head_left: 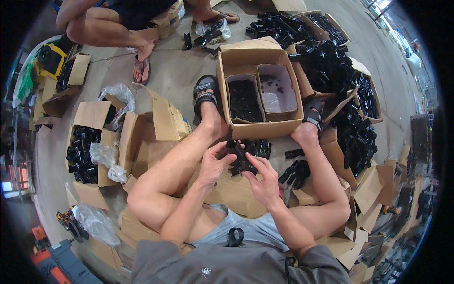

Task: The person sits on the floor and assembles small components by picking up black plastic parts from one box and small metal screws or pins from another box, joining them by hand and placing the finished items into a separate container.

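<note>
Between my legs, both hands grip a glossy black plastic piece [237, 152], short and tube-like. My left hand [215, 163] pinches it from the left with thumb and fingers. On its other side my right hand [263, 179] closes with thumb and forefinger at the piece's lower right. Several more black pieces [261, 148] lie on the floor just behind it. Farther off stands an open cardboard box [261, 128] between my feet, with two compartments inside. Small black parts [244, 100] fill the left compartment; a few are scattered in the pale right one.
Heaps of black pieces [326, 66] spill from boxes on the right. At left is another box of black pieces [85, 154] with clear plastic bags [105, 158]. A power tool [72, 225] lies lower left. A person's sandalled foot [142, 68] stands at the far left.
</note>
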`<action>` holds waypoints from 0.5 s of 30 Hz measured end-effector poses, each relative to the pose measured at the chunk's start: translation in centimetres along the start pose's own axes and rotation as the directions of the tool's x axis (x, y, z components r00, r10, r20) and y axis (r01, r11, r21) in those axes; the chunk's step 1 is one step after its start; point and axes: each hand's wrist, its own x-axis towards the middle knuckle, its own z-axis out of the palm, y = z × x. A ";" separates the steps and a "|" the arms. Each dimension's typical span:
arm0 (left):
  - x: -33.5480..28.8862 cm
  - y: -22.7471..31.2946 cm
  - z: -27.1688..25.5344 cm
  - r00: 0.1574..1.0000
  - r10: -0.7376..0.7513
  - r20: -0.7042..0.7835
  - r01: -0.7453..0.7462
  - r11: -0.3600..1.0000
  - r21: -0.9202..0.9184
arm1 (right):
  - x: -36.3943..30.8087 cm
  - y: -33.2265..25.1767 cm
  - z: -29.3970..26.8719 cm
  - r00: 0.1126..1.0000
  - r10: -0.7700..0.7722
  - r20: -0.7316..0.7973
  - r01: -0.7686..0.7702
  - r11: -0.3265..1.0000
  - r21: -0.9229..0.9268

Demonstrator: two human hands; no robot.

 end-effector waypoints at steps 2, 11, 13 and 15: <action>0.0 0.4 0.2 1.000 -0.012 0.010 0.012 1.000 -0.020 | 0.2 -0.2 0.0 1.000 -0.003 0.017 0.003 1.000 0.016; -0.1 0.7 0.2 1.000 -0.011 0.015 0.011 1.000 0.015 | 0.4 0.3 0.4 0.994 0.088 0.067 -0.094 0.992 0.090; -0.3 0.6 0.0 1.000 0.003 0.019 -0.003 1.000 0.007 | 0.5 0.3 0.4 0.997 0.056 0.055 -0.060 0.996 0.067; -0.2 0.8 0.2 1.000 -0.008 0.001 0.008 1.000 0.015 | 0.6 0.3 0.5 0.999 0.024 0.048 -0.026 0.999 0.044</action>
